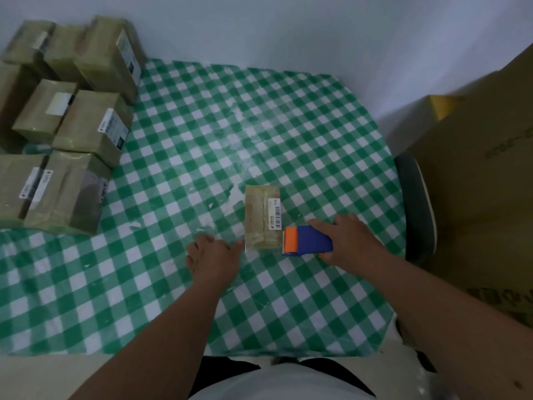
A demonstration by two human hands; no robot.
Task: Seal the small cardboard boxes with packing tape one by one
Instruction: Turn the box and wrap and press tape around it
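Observation:
A small cardboard box (pixel 261 216) with a white barcode label lies on the green-and-white checked tablecloth (pixel 202 140), covered in shiny clear tape. My right hand (pixel 350 241) grips a blue and orange tape dispenser (pixel 307 241), whose orange end sits at the box's near right corner. My left hand (pixel 212 254) rests on the table just left of the box. Its extended finger touches the box's near left corner, where a clear tape edge shows.
A pile of several taped cardboard boxes (pixel 72 125) with labels fills the table's left side. A large brown carton (pixel 476 183) stands on a dark chair (pixel 415 206) to the right. A pale wall runs behind the table.

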